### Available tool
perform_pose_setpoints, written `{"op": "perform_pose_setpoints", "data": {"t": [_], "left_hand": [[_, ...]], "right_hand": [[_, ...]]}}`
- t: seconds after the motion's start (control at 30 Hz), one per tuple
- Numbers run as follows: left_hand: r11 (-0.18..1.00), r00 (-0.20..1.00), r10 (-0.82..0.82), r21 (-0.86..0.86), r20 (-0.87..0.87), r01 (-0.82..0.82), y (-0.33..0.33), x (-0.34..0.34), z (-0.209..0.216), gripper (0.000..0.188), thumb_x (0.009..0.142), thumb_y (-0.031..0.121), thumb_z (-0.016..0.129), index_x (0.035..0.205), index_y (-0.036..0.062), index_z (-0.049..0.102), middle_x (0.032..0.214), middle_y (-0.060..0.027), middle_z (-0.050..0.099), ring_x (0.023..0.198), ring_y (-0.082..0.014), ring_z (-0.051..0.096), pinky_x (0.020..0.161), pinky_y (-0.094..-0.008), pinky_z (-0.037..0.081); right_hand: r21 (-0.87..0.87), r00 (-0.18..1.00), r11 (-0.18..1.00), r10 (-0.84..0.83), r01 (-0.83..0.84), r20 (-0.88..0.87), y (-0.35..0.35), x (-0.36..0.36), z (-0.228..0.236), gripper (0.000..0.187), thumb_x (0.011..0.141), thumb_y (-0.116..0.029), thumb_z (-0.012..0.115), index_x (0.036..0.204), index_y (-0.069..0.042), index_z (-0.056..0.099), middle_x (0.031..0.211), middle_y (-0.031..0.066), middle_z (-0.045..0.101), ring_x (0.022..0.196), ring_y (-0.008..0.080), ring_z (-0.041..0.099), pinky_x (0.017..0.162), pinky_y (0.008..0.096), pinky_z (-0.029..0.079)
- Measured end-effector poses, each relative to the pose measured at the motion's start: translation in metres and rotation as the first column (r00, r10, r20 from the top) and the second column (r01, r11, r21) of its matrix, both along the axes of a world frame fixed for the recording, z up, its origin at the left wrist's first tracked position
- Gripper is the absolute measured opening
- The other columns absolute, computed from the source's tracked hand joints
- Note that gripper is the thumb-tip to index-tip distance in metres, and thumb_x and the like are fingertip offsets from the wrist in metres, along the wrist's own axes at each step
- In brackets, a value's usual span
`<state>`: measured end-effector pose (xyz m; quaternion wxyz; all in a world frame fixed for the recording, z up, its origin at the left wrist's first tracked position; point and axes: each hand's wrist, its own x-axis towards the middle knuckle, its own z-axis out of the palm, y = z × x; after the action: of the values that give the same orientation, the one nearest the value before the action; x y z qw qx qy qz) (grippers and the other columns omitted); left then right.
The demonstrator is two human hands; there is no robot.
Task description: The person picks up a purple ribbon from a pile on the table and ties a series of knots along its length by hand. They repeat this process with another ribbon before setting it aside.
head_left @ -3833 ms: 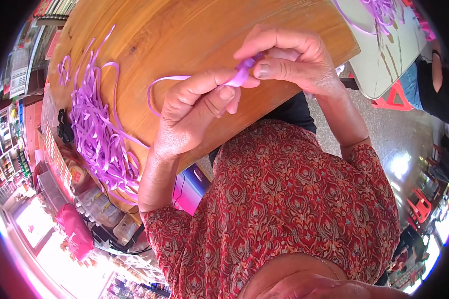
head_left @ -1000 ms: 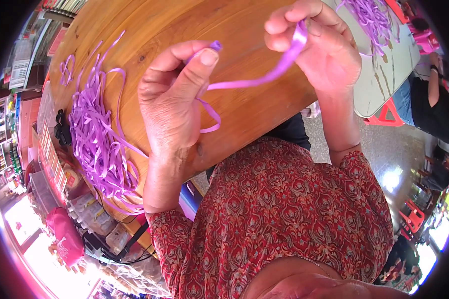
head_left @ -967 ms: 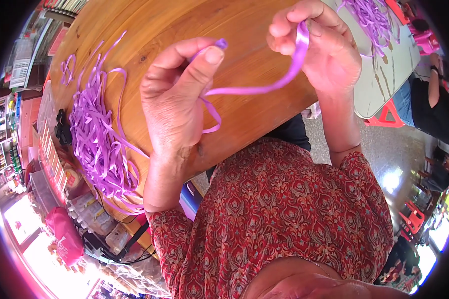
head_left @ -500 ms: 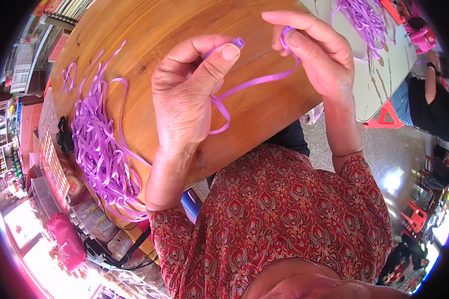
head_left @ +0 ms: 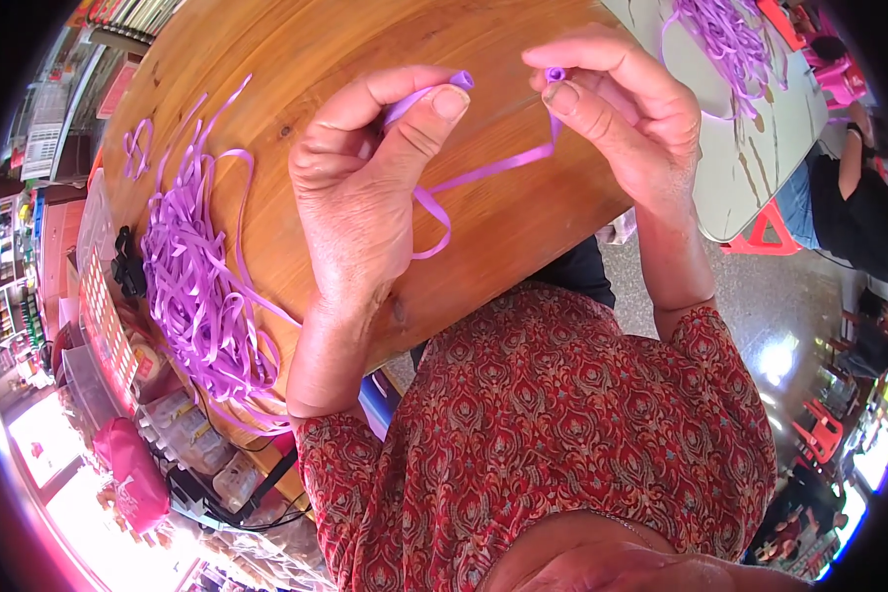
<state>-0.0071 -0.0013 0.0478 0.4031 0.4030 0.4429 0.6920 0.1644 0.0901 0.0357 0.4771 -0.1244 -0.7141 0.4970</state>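
A narrow purple ribbon (head_left: 503, 166) runs slack between my two hands above the wooden table (head_left: 385, 30). My left hand (head_left: 355, 187) is closed, pinching a rolled part of the ribbon between thumb and forefinger; its coiled tip pokes out past the thumb. Below that hand a loop of ribbon hangs down. Thumb and curled fingers of my right hand (head_left: 636, 118) pinch a small tight curl at the ribbon's other stretch. A tangled heap of purple ribbon (head_left: 202, 286) lies on the table left of my left forearm, with loose ends trailing from it.
A pale marbled table (head_left: 760, 158) at the right carries another purple ribbon heap (head_left: 725, 49). Shelves of goods (head_left: 44, 128) and a pink bag (head_left: 133, 479) stand at the left. Beyond the right table is a person in black (head_left: 858, 217), near red stools (head_left: 765, 232).
My right hand has turned the ribbon into a smaller curl at its fingertips, and its forefinger has come down. My left hand has shifted slightly left. The ribbon between them bends more sharply.
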Motion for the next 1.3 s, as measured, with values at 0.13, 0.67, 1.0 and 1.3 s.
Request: {"op": "perform_pose_setpoints", "data": {"t": [0.13, 0.67, 1.0, 1.3], "left_hand": [[1.000, 1.000, -0.004, -0.018, -0.008, 0.004, -0.001, 0.002, 0.001, 0.016, 0.081, -0.001, 0.069, 0.097, 0.0024, 0.068, 0.087, -0.0002, 0.066, 0.080, -0.0050, 0.058, 0.073, -0.0179, 0.045], [1.000, 0.991, -0.023, 0.006, -0.129, 0.024, -0.005, 0.008, -0.001, 0.017, 0.080, -0.004, 0.068, 0.096, 0.0017, 0.069, 0.088, -0.0028, 0.064, 0.079, -0.0072, 0.058, 0.073, -0.0196, 0.046], [0.996, 0.959, -0.018, -0.086, -0.284, -0.007, -0.008, 0.008, 0.005, 0.020, 0.080, -0.006, 0.067, 0.098, 0.0010, 0.067, 0.088, -0.0024, 0.063, 0.085, -0.0097, 0.055, 0.079, -0.0222, 0.042], [1.000, 0.918, 0.020, 0.025, -0.397, -0.011, -0.006, 0.007, 0.002, 0.018, 0.076, -0.007, 0.069, 0.092, 0.0009, 0.069, 0.077, 0.0009, 0.057, 0.075, -0.0075, 0.050, 0.070, -0.0194, 0.039]], "right_hand": [[0.129, 0.992, 0.988, -0.095, 0.083, 0.089, -0.011, -0.002, 0.010, 0.023, 0.085, 0.003, 0.060, 0.107, 0.003, 0.064, 0.095, 0.0073, 0.059, 0.085, 0.0121, 0.055, 0.075, 0.0226, 0.044], [0.189, 0.992, 0.974, -0.126, 0.126, -0.015, -0.016, -0.004, 0.003, 0.028, 0.074, 0.014, 0.066, 0.101, 0.007, 0.062, 0.098, 0.0137, 0.062, 0.092, 0.0179, 0.058, 0.080, 0.0269, 0.047], [0.356, 0.985, 0.925, -0.162, 0.131, 0.057, -0.011, -0.002, 0.005, 0.027, 0.074, 0.012, 0.067, 0.100, 0.006, 0.063, 0.099, 0.0168, 0.063, 0.092, 0.0206, 0.060, 0.078, 0.0275, 0.048], [0.399, 0.969, 0.905, -0.216, 0.152, 0.121, -0.015, 0.000, 0.012, 0.023, 0.072, 0.008, 0.072, 0.094, 0.003, 0.067, 0.089, 0.0126, 0.066, 0.077, 0.0155, 0.063, 0.062, 0.0220, 0.049]]}}
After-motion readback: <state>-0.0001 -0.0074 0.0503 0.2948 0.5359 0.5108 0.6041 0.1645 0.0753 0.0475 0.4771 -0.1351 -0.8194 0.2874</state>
